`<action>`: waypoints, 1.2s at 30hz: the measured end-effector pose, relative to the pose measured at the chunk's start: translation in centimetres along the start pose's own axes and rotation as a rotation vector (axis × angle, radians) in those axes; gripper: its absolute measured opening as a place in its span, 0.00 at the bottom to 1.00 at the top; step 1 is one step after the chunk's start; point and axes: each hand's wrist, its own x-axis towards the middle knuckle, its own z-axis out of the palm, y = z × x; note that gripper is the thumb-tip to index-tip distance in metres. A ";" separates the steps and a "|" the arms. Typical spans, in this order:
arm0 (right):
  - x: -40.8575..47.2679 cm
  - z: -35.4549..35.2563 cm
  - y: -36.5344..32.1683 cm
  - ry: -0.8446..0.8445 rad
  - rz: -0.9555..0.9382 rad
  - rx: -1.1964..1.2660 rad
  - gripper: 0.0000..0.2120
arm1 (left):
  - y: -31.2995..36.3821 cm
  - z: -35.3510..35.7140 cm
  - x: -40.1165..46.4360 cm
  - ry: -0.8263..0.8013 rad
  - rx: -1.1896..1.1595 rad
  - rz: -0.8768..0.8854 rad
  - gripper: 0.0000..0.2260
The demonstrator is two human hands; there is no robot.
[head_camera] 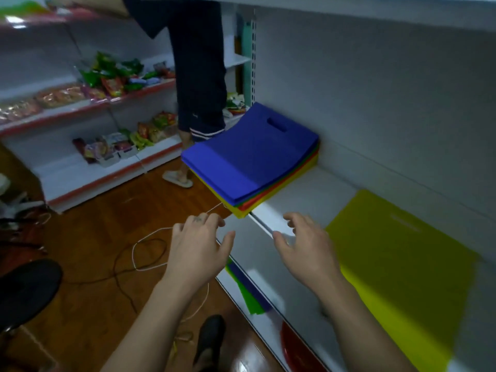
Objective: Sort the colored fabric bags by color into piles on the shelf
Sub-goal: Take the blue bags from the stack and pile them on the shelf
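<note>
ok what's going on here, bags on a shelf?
A person is sorting flat fabric bags by color. Both hands are bare and hold nothing: the left hand and right hand hover near the shelf's front edge, fingers loosely spread. A mixed stack with a blue bag on top sits ahead, overhanging the edge. One yellow bag lies alone to the right. More bags sit on the shelf below. Someone else stands in the aisle.

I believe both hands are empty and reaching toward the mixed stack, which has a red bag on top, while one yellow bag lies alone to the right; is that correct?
Not quite: the head view shows a blue bag on top of the mixed stack, not red. The rest holds: the left hand and right hand are empty, and one yellow bag lies alone.
</note>
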 end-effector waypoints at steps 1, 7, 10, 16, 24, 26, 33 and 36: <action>1.5 0.6 -0.3 0.003 0.031 -0.002 0.17 | -0.9 0.2 2.1 0.007 0.022 0.035 0.15; 9.5 3.1 -2.6 0.064 0.307 -0.128 0.18 | -5.0 0.2 14.5 0.066 -0.028 0.185 0.16; 13.9 3.4 -3.6 0.048 0.535 -0.190 0.27 | -6.4 0.7 21.0 0.001 0.026 0.208 0.17; 16.9 5.2 -4.2 0.027 0.766 -0.190 0.28 | -8.0 1.8 29.1 -0.120 0.084 0.299 0.22; 15.4 5.0 -2.8 0.209 0.856 0.032 0.17 | -7.7 2.4 32.2 -0.216 0.203 0.320 0.29; 15.4 5.3 -2.6 0.249 0.863 0.127 0.16 | -7.0 2.2 32.6 -0.285 0.225 0.318 0.28; 15.8 6.1 -3.1 0.253 0.826 0.106 0.17 | -5.0 2.6 34.9 -0.609 0.115 0.305 0.19; 15.2 5.3 -2.9 0.263 0.810 -0.102 0.21 | -4.7 2.4 34.4 -0.569 0.125 0.429 0.19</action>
